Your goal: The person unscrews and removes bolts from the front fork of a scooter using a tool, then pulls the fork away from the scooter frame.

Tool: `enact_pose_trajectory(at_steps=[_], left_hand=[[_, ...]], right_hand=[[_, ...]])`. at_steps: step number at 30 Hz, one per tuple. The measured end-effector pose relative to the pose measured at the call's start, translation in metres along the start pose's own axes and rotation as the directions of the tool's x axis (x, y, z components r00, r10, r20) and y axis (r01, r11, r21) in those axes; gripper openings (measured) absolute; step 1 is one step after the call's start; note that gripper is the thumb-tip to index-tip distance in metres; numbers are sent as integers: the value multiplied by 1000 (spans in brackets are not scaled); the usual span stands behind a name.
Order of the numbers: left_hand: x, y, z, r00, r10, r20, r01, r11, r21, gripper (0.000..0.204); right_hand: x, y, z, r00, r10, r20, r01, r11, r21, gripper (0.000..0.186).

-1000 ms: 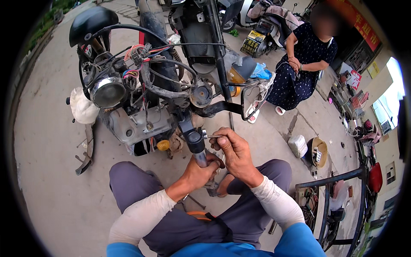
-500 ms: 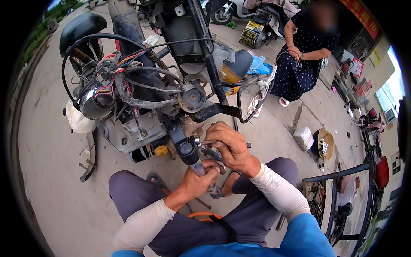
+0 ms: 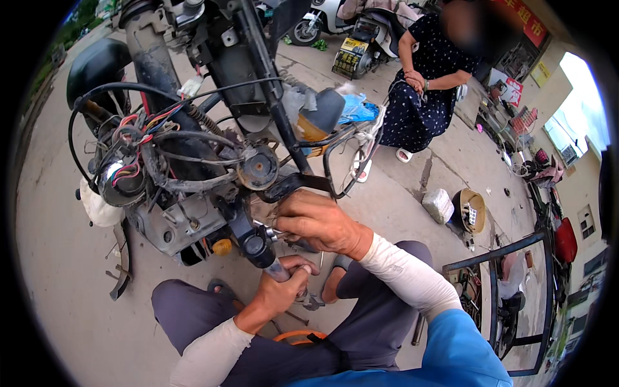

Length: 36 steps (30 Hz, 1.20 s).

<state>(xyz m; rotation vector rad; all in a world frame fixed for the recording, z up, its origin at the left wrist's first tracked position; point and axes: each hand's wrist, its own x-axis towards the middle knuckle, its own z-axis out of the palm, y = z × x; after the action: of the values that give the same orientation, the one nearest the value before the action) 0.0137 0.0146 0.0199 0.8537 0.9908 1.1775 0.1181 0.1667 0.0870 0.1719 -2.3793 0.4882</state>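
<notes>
A partly dismantled motorcycle (image 3: 213, 129) stands in front of me with its wiring exposed. On its near side a black clamp (image 3: 258, 250) with a round cap grips a grey metal fork tube (image 3: 276, 269). My left hand (image 3: 284, 287) is closed round this tube below the clamp. Bent over beside the clamp, my right hand (image 3: 319, 221) has its fingers closed on a shiny metal tool (image 3: 271, 233) that meets the clamp's side. The fingers hide most of the tool, so its exact kind does not show.
Loose wires (image 3: 132, 138) hang at the left, and a black metal rack (image 3: 351, 161) juts out beyond my right hand. A person (image 3: 422, 84) sits at the far right. Right of me are a white block (image 3: 438, 206), a tan bowl (image 3: 474, 209) and a black metal frame (image 3: 496, 255).
The view has shifted, so the scene lies farther left. My right hand has turned lower over the clamp's side, its fingers covering more of the tool. My left hand keeps its hold on the tube.
</notes>
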Motion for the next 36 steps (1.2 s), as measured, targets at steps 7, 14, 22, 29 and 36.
enact_pose_trajectory(at_steps=[7,14,22,29,36], left_hand=[[-5,-1,-10,997,63,-38,-61,997,50,22],[-7,-10,-13,984,108,-139,-113,993,-25,15],[3,-8,0,990,136,-41,-140,986,-94,11],[-8,-2,-14,994,92,-65,-92,996,12,16],[-3,5,-3,999,15,-33,-14,998,55,16]], right_hand=[[6,-3,19,999,39,-25,-37,996,79,21],[14,-64,47,551,835,-15,-649,439,621,26],[42,-100,-6,61,888,456,-601,-332,727,31],[20,-95,-15,446,875,189,-675,190,713,33],[-11,-60,13,807,570,-153,-523,811,262,24]])
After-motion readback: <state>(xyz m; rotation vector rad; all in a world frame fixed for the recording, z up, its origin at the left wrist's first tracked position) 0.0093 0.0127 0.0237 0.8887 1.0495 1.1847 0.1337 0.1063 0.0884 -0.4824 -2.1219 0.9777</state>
